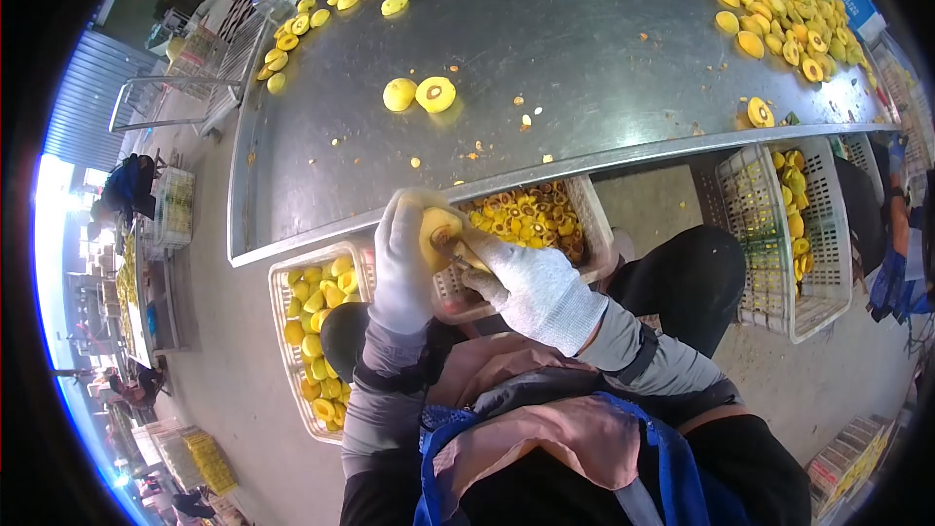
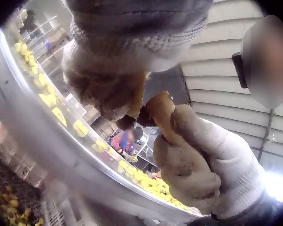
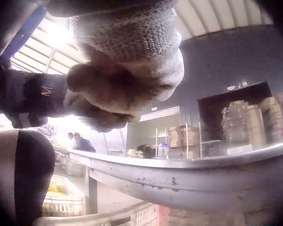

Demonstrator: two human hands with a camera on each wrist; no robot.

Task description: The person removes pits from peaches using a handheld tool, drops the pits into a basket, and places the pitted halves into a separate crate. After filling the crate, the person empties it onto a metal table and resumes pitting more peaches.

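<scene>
Above the table's near edge, my gloved left hand (image 1: 402, 258) holds a yellow peach half (image 1: 434, 232), its cut face and brown centre turned toward the right hand. My gloved right hand (image 1: 545, 294) grips a small tool by its pale handle (image 1: 473, 255), its working end right at the peach's centre. In the left wrist view the handle (image 2: 163, 110) sticks out of the right hand's curled fingers toward the left hand. The glove hides most of the tool. The right wrist view shows the knitted right glove (image 3: 132, 61), its fingertips stained.
On the metal table (image 1: 545, 49) lie two peach halves (image 1: 417, 94), a big pile (image 1: 779, 10) at right and a row at left. Beneath the hands stand a crate (image 1: 596, 219) of small cut pieces and a crate (image 1: 282, 331) of yellow halves. Another crate (image 1: 779, 317) stands right.
</scene>
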